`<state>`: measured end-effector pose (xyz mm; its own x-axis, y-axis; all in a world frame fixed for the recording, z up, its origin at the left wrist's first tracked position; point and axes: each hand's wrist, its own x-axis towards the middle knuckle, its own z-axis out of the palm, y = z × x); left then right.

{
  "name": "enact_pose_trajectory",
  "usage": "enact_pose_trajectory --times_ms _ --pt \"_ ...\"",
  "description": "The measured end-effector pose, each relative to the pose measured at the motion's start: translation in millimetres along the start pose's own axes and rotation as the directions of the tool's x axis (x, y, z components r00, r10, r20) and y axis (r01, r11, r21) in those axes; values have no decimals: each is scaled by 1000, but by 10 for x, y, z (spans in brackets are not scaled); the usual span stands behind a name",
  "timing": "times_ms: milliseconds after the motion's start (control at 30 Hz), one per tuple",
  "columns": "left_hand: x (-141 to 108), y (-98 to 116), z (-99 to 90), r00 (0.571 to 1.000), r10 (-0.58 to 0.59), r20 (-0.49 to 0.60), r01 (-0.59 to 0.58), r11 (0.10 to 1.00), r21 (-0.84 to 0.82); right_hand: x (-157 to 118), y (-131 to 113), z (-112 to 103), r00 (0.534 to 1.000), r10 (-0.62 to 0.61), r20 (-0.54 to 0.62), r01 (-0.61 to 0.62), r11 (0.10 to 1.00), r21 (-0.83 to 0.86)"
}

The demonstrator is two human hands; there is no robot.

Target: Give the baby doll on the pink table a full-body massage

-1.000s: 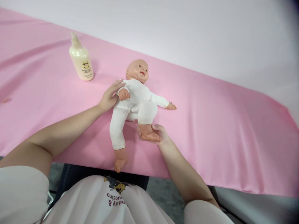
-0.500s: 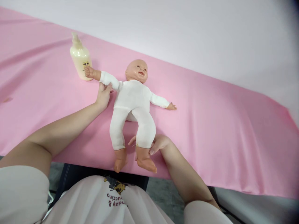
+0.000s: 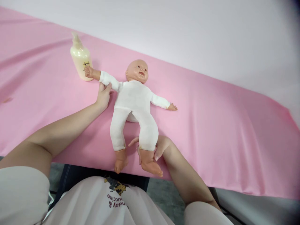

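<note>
A baby doll (image 3: 133,95) with a bare plastic head and a white cloth body lies on its back, its feet toward me. My left hand (image 3: 103,95) is closed around the doll's upper arm on the left side, thumb on top and the other fingers mostly hidden beneath. Around the lower leg on the right side, just above the plastic foot, my right hand (image 3: 161,146) is wrapped from behind; its thumb shows at one side and fingertips stick out at the other. The doll's other arm lies stretched out on the cloth.
A pump bottle (image 3: 81,61) of pale yellow liquid stands behind the doll's raised fist at the left. Pink cloth (image 3: 211,131) with folds covers the table, its front edge close to my body. A white surface (image 3: 187,31) lies beyond it.
The doll's leg in my right hand has shifted slightly to the right and toward me, its foot turning outward. My left hand and the bottle are nearly unchanged.
</note>
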<state>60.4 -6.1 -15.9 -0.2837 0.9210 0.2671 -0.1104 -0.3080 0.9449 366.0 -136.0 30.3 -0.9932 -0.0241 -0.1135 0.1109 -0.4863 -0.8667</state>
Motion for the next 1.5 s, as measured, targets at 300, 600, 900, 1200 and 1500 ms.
enact_pose_trajectory --times_ms 300,600,900,1200,1500 --pt "-81 163 77 950 214 229 -251 957 144 -4 84 24 912 -173 -371 226 968 106" --pt "-175 352 87 821 348 453 -501 820 277 68 2 -33 641 -262 -721 450 890 77" --pt "-146 311 106 786 352 508 -539 792 286 170 -86 6 471 -138 -871 448 888 102" --pt "-101 195 67 916 264 303 -342 909 239 85 -151 87 773 -96 -627 237 960 146" --pt "70 81 48 998 -32 -48 26 992 -125 -9 -143 18 951 9 -310 -9 1000 -1"
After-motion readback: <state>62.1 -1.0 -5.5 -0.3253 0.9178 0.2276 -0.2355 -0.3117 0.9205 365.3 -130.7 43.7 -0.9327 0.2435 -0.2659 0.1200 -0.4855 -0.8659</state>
